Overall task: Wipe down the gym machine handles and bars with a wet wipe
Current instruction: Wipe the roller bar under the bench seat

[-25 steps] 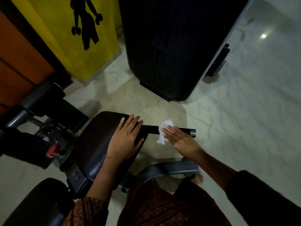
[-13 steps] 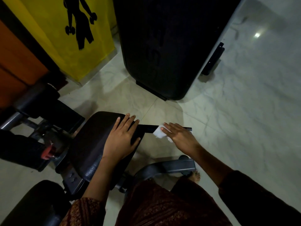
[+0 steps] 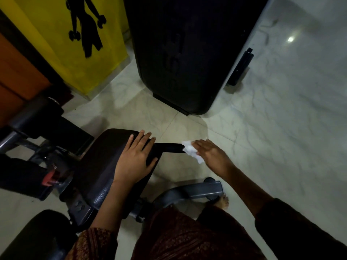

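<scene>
A black handle bar sticks out to the right from under the dark padded seat of the gym machine. My right hand presses a crumpled white wet wipe onto the bar and covers the bar's outer end. My left hand lies flat on the right edge of the seat pad, fingers spread, holding nothing. The bar's tip is hidden under my right hand.
A large black machine housing stands just beyond the bar. A yellow panel with a black figure is at the back left. Padded rollers and a grey frame foot lie left and below. Marble floor spreads to the right.
My right hand has slid the wipe along the bar, first inward toward the seat, then back outward, and now covers the bar's end. My left hand stays on the seat pad.
</scene>
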{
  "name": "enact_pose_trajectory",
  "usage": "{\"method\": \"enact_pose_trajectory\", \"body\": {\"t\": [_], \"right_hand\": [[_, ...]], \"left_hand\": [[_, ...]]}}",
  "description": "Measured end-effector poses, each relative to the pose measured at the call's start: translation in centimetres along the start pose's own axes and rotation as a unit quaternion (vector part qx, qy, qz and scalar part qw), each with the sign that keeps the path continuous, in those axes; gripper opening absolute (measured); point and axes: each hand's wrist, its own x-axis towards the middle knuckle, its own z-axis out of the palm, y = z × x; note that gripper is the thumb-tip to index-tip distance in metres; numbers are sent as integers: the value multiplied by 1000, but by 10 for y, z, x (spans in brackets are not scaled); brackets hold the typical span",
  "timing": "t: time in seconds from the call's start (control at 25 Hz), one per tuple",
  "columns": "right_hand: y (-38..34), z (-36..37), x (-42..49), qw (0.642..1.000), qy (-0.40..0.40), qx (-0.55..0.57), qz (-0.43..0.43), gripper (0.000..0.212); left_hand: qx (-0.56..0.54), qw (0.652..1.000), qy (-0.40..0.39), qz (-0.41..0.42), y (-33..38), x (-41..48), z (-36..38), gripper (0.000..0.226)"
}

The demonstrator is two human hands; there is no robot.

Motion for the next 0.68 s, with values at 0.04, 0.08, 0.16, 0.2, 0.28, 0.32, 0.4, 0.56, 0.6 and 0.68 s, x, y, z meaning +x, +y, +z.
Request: {"method": "enact_pose_trajectory", "body": {"t": [0.04, 0.08, 0.16, 0.2, 0.28, 0.32, 0.4, 0.56, 0.6, 0.68], "right_hand": [[8, 1, -9, 1000, 15, 9, -9, 37], [14, -5, -21, 999, 17, 30, 16, 37], [21, -24, -37, 993, 33, 76, 90, 34], [23, -27, -37, 990, 41, 80, 112, 34], [16, -24, -15, 987, 52, 78, 129, 36], [7, -17, 3, 991, 41, 49, 116, 37], [-12, 4, 38, 996, 13, 23, 80, 43], [-32, 26, 45, 994, -90, 59, 17, 55], [-24, 23, 38, 993, -90, 72, 14, 53], [-7, 5, 26, 986, -117, 85, 79, 36]], "left_hand": [[-1, 1000, 0, -2, 0, 0, 0, 59], [1, 1000, -1, -4, -1, 0, 1, 59], [6, 1000, -3, -5, 0, 0, 1, 59], [7, 1000, -3, -5, 0, 0, 2, 59], [5, 1000, -2, -4, -1, 0, 2, 58], [5, 1000, -2, -4, -1, 0, 2, 58], [5, 1000, 0, -3, 0, 0, 0, 57], [1, 1000, 4, -1, 1, 0, -1, 56], [2, 1000, 3, 0, 1, 0, -1, 56], [4, 1000, 0, -2, 0, 1, -1, 57]]}}
